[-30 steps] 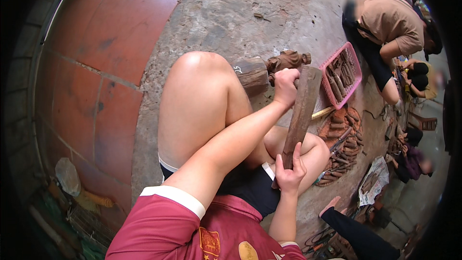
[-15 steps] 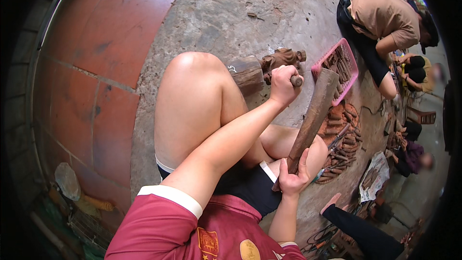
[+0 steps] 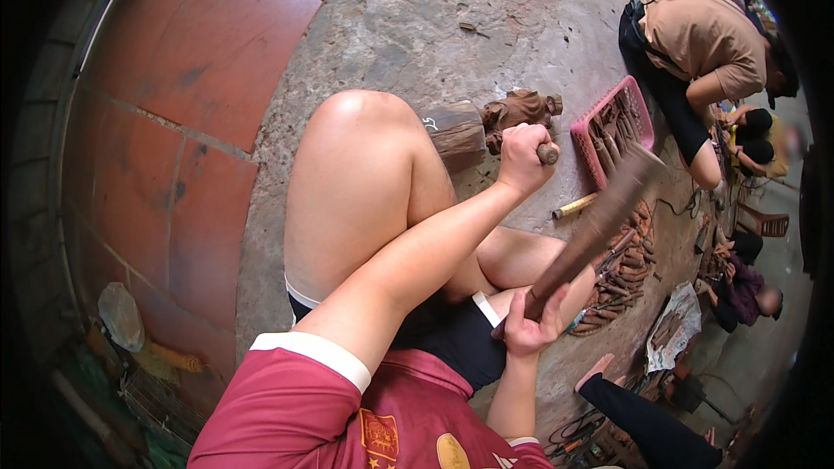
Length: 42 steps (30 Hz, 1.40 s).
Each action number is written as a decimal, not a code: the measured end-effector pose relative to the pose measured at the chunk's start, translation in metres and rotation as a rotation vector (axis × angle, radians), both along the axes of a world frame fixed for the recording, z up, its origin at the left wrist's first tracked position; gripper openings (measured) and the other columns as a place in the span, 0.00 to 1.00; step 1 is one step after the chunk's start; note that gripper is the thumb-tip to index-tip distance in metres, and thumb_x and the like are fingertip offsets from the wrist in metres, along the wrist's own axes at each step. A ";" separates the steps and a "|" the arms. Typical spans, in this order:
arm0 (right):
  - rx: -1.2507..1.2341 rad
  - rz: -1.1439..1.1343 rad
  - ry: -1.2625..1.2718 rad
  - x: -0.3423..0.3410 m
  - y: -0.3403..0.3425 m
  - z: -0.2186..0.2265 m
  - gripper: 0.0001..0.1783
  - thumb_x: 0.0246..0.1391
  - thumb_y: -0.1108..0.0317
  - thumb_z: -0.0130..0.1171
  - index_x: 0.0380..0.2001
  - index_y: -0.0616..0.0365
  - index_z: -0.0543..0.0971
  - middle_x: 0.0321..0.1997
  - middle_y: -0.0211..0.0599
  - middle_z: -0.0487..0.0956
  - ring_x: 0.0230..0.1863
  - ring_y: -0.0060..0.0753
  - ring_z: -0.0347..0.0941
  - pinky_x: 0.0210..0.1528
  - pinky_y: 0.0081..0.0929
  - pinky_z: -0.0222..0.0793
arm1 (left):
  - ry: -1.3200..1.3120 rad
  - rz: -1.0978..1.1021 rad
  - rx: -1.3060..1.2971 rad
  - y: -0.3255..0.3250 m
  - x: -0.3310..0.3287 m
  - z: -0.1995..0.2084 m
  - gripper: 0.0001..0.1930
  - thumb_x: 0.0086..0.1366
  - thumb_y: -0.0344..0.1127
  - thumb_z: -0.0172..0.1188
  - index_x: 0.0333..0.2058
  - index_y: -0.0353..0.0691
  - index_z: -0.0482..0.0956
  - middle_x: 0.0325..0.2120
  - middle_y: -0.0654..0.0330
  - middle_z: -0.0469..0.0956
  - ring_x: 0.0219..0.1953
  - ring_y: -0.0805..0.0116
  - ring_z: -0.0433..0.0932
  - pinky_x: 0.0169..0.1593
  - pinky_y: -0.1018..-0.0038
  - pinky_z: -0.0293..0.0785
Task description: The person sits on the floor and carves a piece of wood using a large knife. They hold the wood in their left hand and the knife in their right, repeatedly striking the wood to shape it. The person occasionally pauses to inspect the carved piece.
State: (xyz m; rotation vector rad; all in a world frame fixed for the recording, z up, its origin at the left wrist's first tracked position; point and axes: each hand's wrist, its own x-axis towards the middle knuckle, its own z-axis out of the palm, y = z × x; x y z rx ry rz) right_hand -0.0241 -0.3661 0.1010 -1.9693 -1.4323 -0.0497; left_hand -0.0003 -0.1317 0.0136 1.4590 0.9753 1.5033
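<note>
My left hand (image 3: 526,157) is closed around a wooden-handled chisel (image 3: 547,154); only the round butt of its handle shows, the blade being hidden. Just beyond that fist lies a carved brown wooden figure (image 3: 521,110), joined to or touching a squared wood block (image 3: 458,134) beside my raised knee. A long, flat wooden mallet (image 3: 599,226), smeared by motion, is gripped at its narrow lower end by my right hand (image 3: 532,323). Its broad end is raised to the right, apart from the chisel butt.
A pink plastic basket (image 3: 647,117) of wooden-handled tools stands to the right. Nearer, a pile of similar tools (image 3: 621,282) and a yellowish rod (image 3: 575,206) lie on the concrete. A crouching person (image 3: 704,30) works beyond the basket. Red tiles (image 3: 208,217) cover the left floor.
The mallet has swung to the right, its broad end farther from my left hand. The yellowish rod by the basket has come into sight. My left hand keeps its hold.
</note>
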 end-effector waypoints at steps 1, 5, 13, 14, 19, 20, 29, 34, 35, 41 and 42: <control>-0.043 0.025 -0.074 0.000 0.007 0.006 0.43 0.43 0.79 0.67 0.65 0.66 0.64 0.32 0.52 0.81 0.31 0.47 0.79 0.34 0.34 0.75 | 0.006 0.010 0.003 0.000 0.001 -0.001 0.10 0.46 0.26 0.62 0.16 0.39 0.68 0.15 0.53 0.69 0.21 0.53 0.72 0.26 0.62 0.66; -0.101 -0.014 0.078 -0.004 0.004 -0.005 0.41 0.43 0.80 0.67 0.64 0.64 0.66 0.29 0.49 0.79 0.26 0.46 0.76 0.31 0.36 0.73 | 0.030 0.006 -0.003 0.003 0.000 -0.004 0.10 0.47 0.26 0.62 0.17 0.39 0.67 0.16 0.53 0.69 0.21 0.52 0.71 0.27 0.62 0.66; -0.087 0.054 0.037 -0.014 0.003 -0.003 0.44 0.43 0.81 0.67 0.66 0.61 0.64 0.29 0.48 0.78 0.26 0.44 0.75 0.30 0.35 0.73 | 0.019 0.005 -0.039 0.003 0.000 -0.012 0.10 0.46 0.27 0.63 0.17 0.39 0.68 0.16 0.53 0.70 0.22 0.53 0.71 0.28 0.62 0.66; -0.022 0.027 0.026 -0.017 0.000 -0.002 0.44 0.43 0.82 0.66 0.66 0.61 0.63 0.30 0.49 0.78 0.26 0.46 0.75 0.30 0.36 0.73 | 0.017 0.002 -0.041 0.002 0.001 -0.009 0.10 0.46 0.27 0.63 0.17 0.39 0.68 0.16 0.53 0.70 0.22 0.53 0.72 0.28 0.62 0.66; -0.090 0.026 -0.044 -0.017 0.010 0.000 0.43 0.43 0.81 0.66 0.65 0.62 0.64 0.30 0.50 0.78 0.26 0.45 0.75 0.29 0.35 0.72 | 0.045 -0.018 -0.031 0.001 0.000 -0.010 0.11 0.46 0.28 0.64 0.16 0.39 0.68 0.16 0.53 0.70 0.23 0.52 0.72 0.29 0.61 0.66; -0.164 -0.003 0.074 -0.014 0.006 -0.003 0.42 0.43 0.81 0.67 0.65 0.62 0.65 0.29 0.50 0.78 0.25 0.46 0.74 0.29 0.36 0.72 | 0.087 0.004 -0.012 0.004 -0.001 -0.012 0.11 0.46 0.28 0.64 0.16 0.40 0.67 0.16 0.54 0.70 0.22 0.52 0.71 0.29 0.61 0.66; -0.193 -0.036 0.120 -0.008 0.003 -0.001 0.41 0.43 0.81 0.67 0.63 0.64 0.67 0.26 0.43 0.79 0.23 0.37 0.74 0.28 0.32 0.71 | 0.157 -0.053 0.032 0.002 0.003 -0.016 0.10 0.48 0.29 0.64 0.19 0.40 0.68 0.18 0.55 0.71 0.26 0.54 0.72 0.33 0.64 0.65; -0.062 -0.083 0.101 -0.003 -0.001 -0.002 0.40 0.43 0.81 0.67 0.63 0.66 0.67 0.27 0.44 0.79 0.25 0.36 0.75 0.29 0.30 0.72 | 0.091 -0.081 0.065 -0.001 0.005 -0.005 0.10 0.48 0.27 0.64 0.19 0.40 0.69 0.17 0.56 0.71 0.24 0.54 0.72 0.31 0.62 0.66; -0.043 -0.090 0.098 -0.003 -0.002 -0.001 0.40 0.43 0.81 0.67 0.63 0.66 0.67 0.26 0.44 0.79 0.25 0.36 0.76 0.30 0.29 0.72 | 0.068 -0.081 0.062 0.000 0.004 -0.003 0.10 0.48 0.26 0.64 0.19 0.40 0.69 0.17 0.56 0.71 0.23 0.54 0.71 0.30 0.62 0.66; -0.117 -0.114 0.201 -0.004 -0.008 0.003 0.42 0.43 0.80 0.68 0.64 0.67 0.65 0.29 0.47 0.80 0.27 0.36 0.77 0.32 0.30 0.74 | 0.049 -0.088 0.062 -0.001 0.004 -0.001 0.11 0.48 0.26 0.64 0.18 0.39 0.68 0.17 0.54 0.72 0.22 0.52 0.72 0.28 0.62 0.66; -0.112 -0.114 0.199 -0.005 -0.008 0.003 0.42 0.43 0.80 0.68 0.64 0.67 0.65 0.30 0.48 0.80 0.27 0.36 0.77 0.32 0.31 0.74 | 0.054 -0.089 0.070 0.001 0.004 -0.001 0.11 0.48 0.26 0.64 0.18 0.39 0.68 0.16 0.54 0.72 0.22 0.52 0.72 0.28 0.61 0.66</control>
